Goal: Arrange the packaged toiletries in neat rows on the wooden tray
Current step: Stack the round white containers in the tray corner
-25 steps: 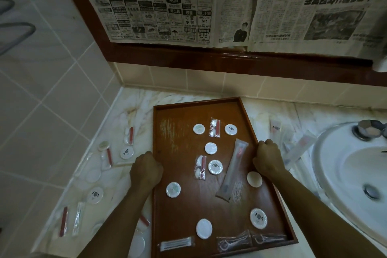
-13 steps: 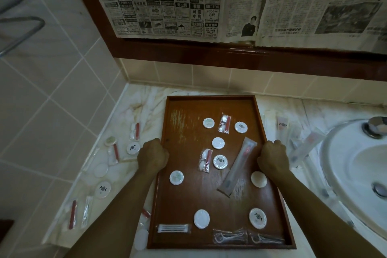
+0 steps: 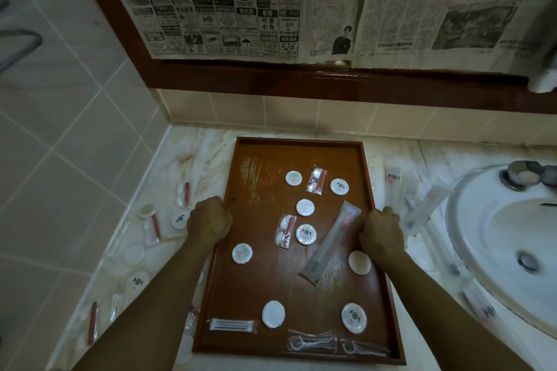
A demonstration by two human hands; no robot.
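Head view: both fists curl shut on the tray (image 3: 297, 144) sides, left hand (image 3: 208, 220), right hand (image 3: 381, 233); the toothbrush packet (image 3: 331, 245) (lying diagonal) sits nearest my right.

On the wooden tray (image 3: 259, 159), eight round white packets are counted, the first at (image 3: 294, 178). Two sachets with a red strip (image 3: 316, 180), one long toothbrush sleeve (image 3: 331, 245), one flat packet of white sticks (image 3: 232, 325) and two clear floss-pick packets (image 3: 312, 341) are also counted. One wash basin (image 3: 494, 238) is seen. Items on the worktop (image 3: 187, 153) are too blurred to be counted.
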